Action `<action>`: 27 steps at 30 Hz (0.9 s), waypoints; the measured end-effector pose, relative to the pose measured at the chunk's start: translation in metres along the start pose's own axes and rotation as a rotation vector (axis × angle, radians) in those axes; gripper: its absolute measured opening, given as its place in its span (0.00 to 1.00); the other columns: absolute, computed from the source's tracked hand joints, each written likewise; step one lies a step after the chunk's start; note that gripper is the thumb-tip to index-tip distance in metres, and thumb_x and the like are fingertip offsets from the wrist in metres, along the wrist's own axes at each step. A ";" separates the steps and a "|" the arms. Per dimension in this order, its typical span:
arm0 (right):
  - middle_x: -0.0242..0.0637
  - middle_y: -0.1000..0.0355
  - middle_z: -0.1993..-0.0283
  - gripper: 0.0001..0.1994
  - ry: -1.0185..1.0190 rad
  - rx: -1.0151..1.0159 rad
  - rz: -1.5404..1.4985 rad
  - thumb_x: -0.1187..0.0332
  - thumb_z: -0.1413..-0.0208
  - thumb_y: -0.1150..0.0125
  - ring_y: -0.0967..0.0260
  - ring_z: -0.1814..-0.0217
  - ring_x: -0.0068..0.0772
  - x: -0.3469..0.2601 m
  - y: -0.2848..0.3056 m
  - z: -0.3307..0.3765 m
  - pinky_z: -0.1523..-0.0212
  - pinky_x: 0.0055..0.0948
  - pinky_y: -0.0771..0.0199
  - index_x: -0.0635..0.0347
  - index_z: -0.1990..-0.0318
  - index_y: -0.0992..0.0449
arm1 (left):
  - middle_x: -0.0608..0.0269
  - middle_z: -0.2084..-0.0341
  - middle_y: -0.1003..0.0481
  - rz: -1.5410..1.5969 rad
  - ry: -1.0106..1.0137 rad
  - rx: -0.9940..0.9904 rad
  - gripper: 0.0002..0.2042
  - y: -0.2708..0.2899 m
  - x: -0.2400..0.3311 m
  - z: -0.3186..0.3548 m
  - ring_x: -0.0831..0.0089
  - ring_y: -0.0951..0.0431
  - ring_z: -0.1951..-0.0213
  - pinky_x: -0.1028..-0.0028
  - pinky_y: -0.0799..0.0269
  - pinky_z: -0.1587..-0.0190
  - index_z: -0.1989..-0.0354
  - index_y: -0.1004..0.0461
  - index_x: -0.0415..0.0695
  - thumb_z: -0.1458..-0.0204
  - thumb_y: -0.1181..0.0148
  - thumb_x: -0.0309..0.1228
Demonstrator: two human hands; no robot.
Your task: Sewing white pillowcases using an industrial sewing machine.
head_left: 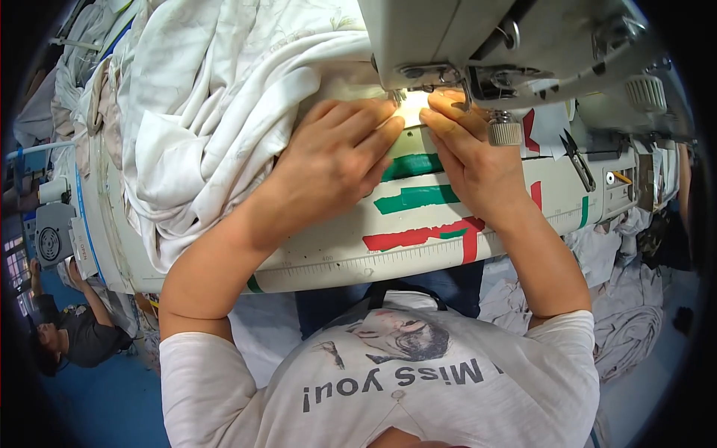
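Two-handed at sewing machine (429, 37) | with left hand (336, 149) and right hand (472, 149), flanks presser foot (400, 95), apparently to keep white cloth (216, 82) flat | fingers (448, 128) bunched; pinching or only pressing, cannot tell | bulk heaped toward left edge of sewing table (336, 237), likely for slack | snips (581, 164) near right edge, likely for reach

The view comes from a wide fisheye lens on the person's head, the left of a side-by-side pair, facing steeply down. It sits close: the bare left hand (336, 153) and bare right hand (478, 157) fall just above mid-picture. Beyond them, the off-white metal sewing-machine head (433, 33) looms large, cut by the border; nearer than the hands, the white printed fabric T-shirt (478, 399) fills the lower edge. Far left of the left hand, the smooth blue floor (119, 403) curves away.
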State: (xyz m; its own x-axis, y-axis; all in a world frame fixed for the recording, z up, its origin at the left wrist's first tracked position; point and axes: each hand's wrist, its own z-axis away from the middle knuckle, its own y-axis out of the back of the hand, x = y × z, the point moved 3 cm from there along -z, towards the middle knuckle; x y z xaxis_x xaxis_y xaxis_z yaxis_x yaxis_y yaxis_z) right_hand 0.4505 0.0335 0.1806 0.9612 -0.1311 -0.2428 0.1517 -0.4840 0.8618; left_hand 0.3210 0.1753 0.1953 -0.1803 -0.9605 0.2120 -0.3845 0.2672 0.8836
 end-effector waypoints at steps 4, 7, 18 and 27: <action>0.32 0.26 0.45 0.17 -0.060 -0.024 -0.043 0.71 0.47 0.34 0.29 0.41 0.36 -0.004 0.000 0.003 0.51 0.30 0.22 0.49 0.48 0.21 | 0.55 0.53 0.29 0.047 0.008 -0.104 0.25 0.005 0.000 0.000 0.61 0.28 0.49 0.65 0.33 0.46 0.49 0.27 0.35 0.59 0.33 0.30; 0.30 0.27 0.43 0.17 -0.082 -0.066 -0.036 0.67 0.49 0.31 0.31 0.39 0.34 -0.012 -0.001 0.002 0.48 0.30 0.23 0.49 0.49 0.21 | 0.54 0.52 0.30 0.052 0.002 -0.124 0.26 0.005 -0.002 0.002 0.60 0.28 0.48 0.63 0.34 0.45 0.49 0.28 0.35 0.59 0.34 0.31; 0.35 0.26 0.50 0.21 -0.089 -0.050 0.004 0.59 0.48 0.31 0.29 0.49 0.42 -0.010 0.004 -0.008 0.48 0.41 0.29 0.53 0.47 0.22 | 0.54 0.50 0.31 0.002 0.011 -0.156 0.28 0.003 -0.016 0.002 0.58 0.32 0.44 0.58 0.37 0.42 0.46 0.30 0.36 0.56 0.34 0.38; 0.40 0.31 0.46 0.22 -0.092 -0.046 0.059 0.54 0.46 0.34 0.32 0.45 0.45 -0.006 -0.002 -0.003 0.44 0.44 0.34 0.53 0.46 0.23 | 0.56 0.46 0.32 0.006 0.063 -0.202 0.28 -0.001 -0.025 0.002 0.59 0.35 0.39 0.53 0.42 0.38 0.45 0.31 0.38 0.53 0.35 0.41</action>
State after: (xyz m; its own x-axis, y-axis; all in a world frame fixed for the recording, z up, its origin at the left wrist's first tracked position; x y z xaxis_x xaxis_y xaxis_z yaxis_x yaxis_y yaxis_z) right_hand 0.4451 0.0384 0.1816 0.9438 -0.2382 -0.2292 0.1081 -0.4330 0.8949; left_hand 0.3243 0.1990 0.1888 -0.1224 -0.9636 0.2375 -0.1930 0.2579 0.9467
